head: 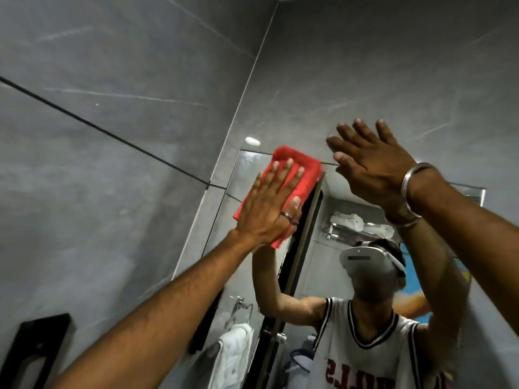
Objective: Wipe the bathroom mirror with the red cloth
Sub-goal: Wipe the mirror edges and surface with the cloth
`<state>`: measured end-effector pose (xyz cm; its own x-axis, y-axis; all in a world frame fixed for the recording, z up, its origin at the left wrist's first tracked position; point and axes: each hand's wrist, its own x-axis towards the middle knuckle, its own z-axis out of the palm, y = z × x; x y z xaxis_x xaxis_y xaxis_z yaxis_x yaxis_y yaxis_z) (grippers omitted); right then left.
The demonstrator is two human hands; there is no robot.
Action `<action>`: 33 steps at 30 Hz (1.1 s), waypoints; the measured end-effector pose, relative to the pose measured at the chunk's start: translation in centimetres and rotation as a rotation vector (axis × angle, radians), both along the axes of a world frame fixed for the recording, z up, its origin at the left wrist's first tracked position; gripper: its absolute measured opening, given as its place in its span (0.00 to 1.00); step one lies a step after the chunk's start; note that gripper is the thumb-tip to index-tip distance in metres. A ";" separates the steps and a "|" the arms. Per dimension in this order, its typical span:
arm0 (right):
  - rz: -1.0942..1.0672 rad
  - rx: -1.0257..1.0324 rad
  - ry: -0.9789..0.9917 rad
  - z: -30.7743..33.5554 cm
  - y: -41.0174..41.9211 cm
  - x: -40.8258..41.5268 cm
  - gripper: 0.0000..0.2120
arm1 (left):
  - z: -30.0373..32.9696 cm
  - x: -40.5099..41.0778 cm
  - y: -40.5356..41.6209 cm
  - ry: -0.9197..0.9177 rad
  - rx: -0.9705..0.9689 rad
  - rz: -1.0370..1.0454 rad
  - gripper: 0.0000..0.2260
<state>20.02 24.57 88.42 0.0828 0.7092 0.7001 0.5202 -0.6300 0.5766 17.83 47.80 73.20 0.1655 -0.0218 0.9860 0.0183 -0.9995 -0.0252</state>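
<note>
The bathroom mirror (317,240) hangs on the grey tiled wall ahead, its top edge slanting across the middle of the view. My left hand (269,203) lies flat on the red cloth (297,169) and presses it against the mirror's upper left corner. The cloth is folded and pokes out above and below my palm. My right hand (370,167) is raised with fingers spread, its palm flat near the mirror's top edge, holding nothing. A metal bangle circles that wrist. The mirror reflects a person with both arms raised.
Grey marble-look wall tiles (126,136) fill the left and the top. A black fitting (33,352) sticks out of the left wall at the bottom. The mirror reflects a white towel (233,352) on a ring, a dark door frame and a towel shelf.
</note>
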 end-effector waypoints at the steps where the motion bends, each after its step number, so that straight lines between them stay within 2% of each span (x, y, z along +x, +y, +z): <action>1: -0.001 0.001 0.015 -0.1 0.1 -0.1 0.32 | 0.6 -0.1 1.3 -0.026 -0.059 0.008 0.30; 5: -0.007 0.008 0.035 -1.3 0.5 -0.2 0.33 | 1.4 -0.2 4.1 -0.076 -0.277 -0.014 0.27; 10: 0.000 0.001 0.042 -2.2 0.1 -0.1 0.32 | 1.1 -0.4 3.7 -0.123 -0.561 -0.070 0.31; 12: 0.013 -0.013 0.070 -1.9 -0.3 -0.3 0.31 | -0.1 -0.1 2.5 -0.120 -0.599 -0.049 0.32; 15: 0.026 -0.040 0.082 -1.5 -0.8 -0.5 0.29 | -2.9 0.6 -0.4 -0.097 -0.493 -0.016 0.33; 18: 0.046 -0.033 0.081 -1.8 -1.0 -0.9 0.29 | -5.2 1.3 -3.6 -0.066 -0.367 0.025 0.30; 22: 0.044 -0.031 0.062 -2.0 -1.3 -1.0 0.29 | -6.7 1.4 -8.4 -0.031 -0.196 -0.006 0.30; 25: 0.006 -0.050 0.031 -2.6 -1.5 -0.7 0.29 | -7.4 0.9 -8.6 0.019 0.008 0.007 0.31; 27: -0.009 -0.055 0.009 -3.5 -1.4 -0.7 0.30 | -7.6 0.5 -7.2 0.046 0.078 0.012 0.30; 33: -0.038 -0.200 -0.126 -6.7 0.6 -0.4 0.30 | -9.2 -0.1 -2.3 0.039 -0.066 0.044 0.32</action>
